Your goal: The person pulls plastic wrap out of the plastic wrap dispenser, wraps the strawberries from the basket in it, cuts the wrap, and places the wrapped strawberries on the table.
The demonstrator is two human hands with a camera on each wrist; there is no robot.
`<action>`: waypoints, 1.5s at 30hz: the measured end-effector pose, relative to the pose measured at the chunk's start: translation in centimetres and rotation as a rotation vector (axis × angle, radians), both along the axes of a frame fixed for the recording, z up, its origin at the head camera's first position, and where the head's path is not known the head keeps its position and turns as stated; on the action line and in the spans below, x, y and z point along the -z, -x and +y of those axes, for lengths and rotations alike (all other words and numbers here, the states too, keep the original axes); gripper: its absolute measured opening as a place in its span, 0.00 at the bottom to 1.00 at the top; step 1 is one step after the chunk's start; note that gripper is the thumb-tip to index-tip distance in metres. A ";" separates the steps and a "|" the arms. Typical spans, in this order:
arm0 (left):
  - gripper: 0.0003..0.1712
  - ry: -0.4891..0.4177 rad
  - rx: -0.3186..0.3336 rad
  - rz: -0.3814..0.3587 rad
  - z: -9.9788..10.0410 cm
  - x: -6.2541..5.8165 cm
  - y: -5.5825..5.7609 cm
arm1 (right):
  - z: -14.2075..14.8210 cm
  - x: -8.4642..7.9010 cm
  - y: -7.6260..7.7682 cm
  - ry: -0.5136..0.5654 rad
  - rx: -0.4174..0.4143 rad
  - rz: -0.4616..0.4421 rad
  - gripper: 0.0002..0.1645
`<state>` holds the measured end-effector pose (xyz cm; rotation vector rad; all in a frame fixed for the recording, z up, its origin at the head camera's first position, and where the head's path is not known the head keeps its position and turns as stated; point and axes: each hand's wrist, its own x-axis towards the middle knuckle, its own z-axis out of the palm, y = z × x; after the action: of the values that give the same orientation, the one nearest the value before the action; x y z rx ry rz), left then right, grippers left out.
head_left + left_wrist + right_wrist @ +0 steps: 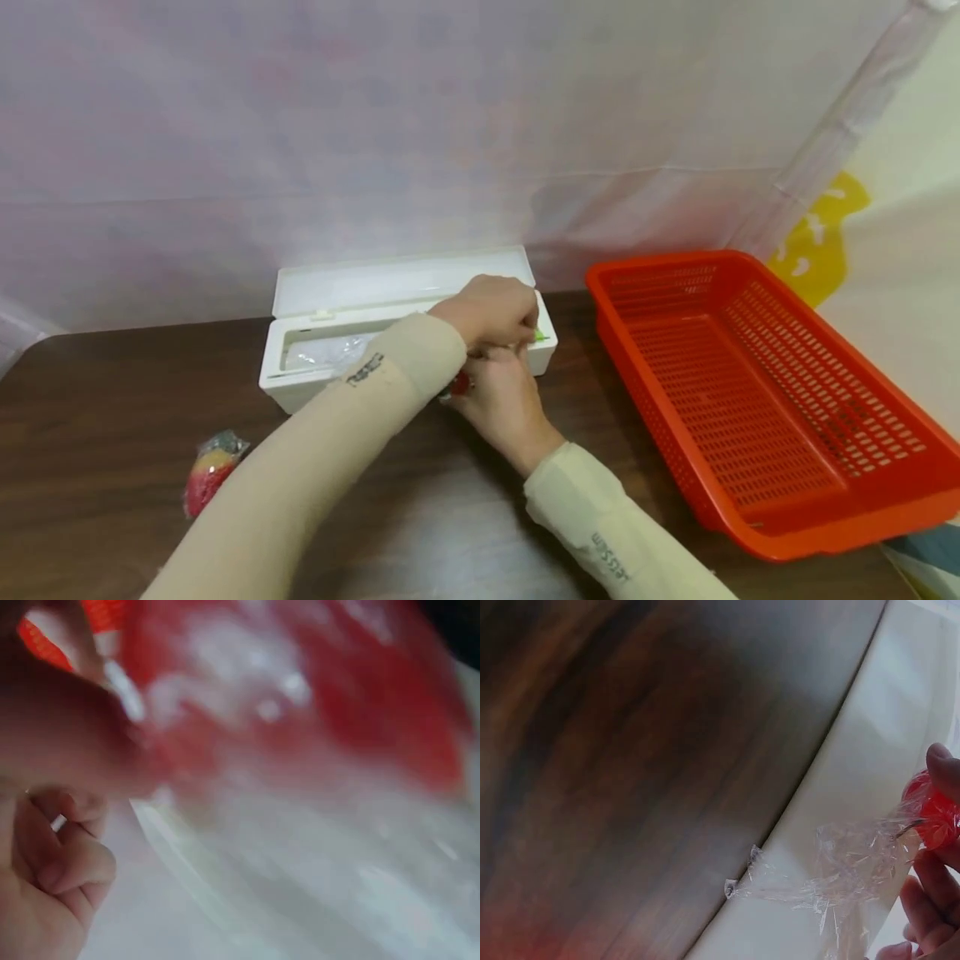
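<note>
In the head view my right hand (pixel 502 400) pinches a red item in clear plastic wrap (pixel 459 383) at the front of a white lidded box. Thumb and fingers hold the red item (pixel 936 814) in the right wrist view, with its crinkled clear wrapper (pixel 855 859) trailing off. My left hand (pixel 495 307) is bent over the box, fingers curled and close against the right hand; what they hold is hidden. The white box (pixel 276 392) has its lid raised behind and clear plastic packaging (pixel 322 352) inside. Red and clear plastic (pixel 300 697) blurs across the left wrist view.
A red-orange basket (pixel 667 408) stands at the right on the dark wooden table (pixel 97 375). Left of my left sleeve lies a red, yellow and dark wrapped item (pixel 210 471). Something small and green (pixel 540 335) shows at the box's right end. A pale curtain (pixel 375 125) hangs behind.
</note>
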<state>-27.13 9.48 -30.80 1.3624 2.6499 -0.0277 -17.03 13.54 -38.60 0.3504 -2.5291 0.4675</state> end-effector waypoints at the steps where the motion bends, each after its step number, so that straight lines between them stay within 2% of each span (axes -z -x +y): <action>1: 0.08 -0.009 -0.001 -0.021 -0.2 0.1 0.2 | -0.1 0.0 -0.1 -0.003 -0.007 -0.014 0.18; 5: 0.11 -0.026 -0.007 -0.079 -0.6 0.0 0.6 | -0.2 -0.2 -0.4 0.012 0.003 -0.056 0.20; 9: 0.12 -0.031 -0.028 -0.106 -0.8 -0.1 0.7 | -0.3 -0.5 -0.5 0.027 0.022 -0.085 0.21; 20: 0.10 -0.046 -0.064 -0.090 -1.9 -0.1 0.6 | -1.0 -0.7 -0.7 0.050 0.023 -0.095 0.23; 24: 0.10 -0.043 -0.054 -0.085 -2.5 -0.2 0.7 | -1.4 -0.7 -0.6 0.040 0.026 -0.108 0.24; 32: 0.07 -0.044 -0.070 -0.092 -4.9 -0.3 0.7 | -1.1 -0.5 -0.6 0.007 0.036 -0.138 0.26; 38: 0.09 -0.071 -0.032 -0.028 -5.8 0.1 -0.1 | -0.7 -0.7 -0.6 0.000 0.052 -0.159 0.28; 40: 0.08 -0.079 -0.041 -0.015 -5.9 0.1 -0.2 | -0.7 -0.8 -0.6 -0.010 0.053 -0.152 0.28; 42: 0.08 -0.085 -0.061 -0.021 -5.9 0.1 -0.1 | -0.7 -0.8 -0.6 -0.032 0.055 -0.141 0.28; 45: 0.09 -0.098 -0.090 -0.081 -5.9 0.4 -0.2 | -0.7 -0.5 -1.0 -0.079 0.053 -0.125 0.27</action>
<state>-26.97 3.56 -31.20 1.2416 2.6736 0.1668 -16.02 12.80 -38.07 0.2906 -2.6768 0.3811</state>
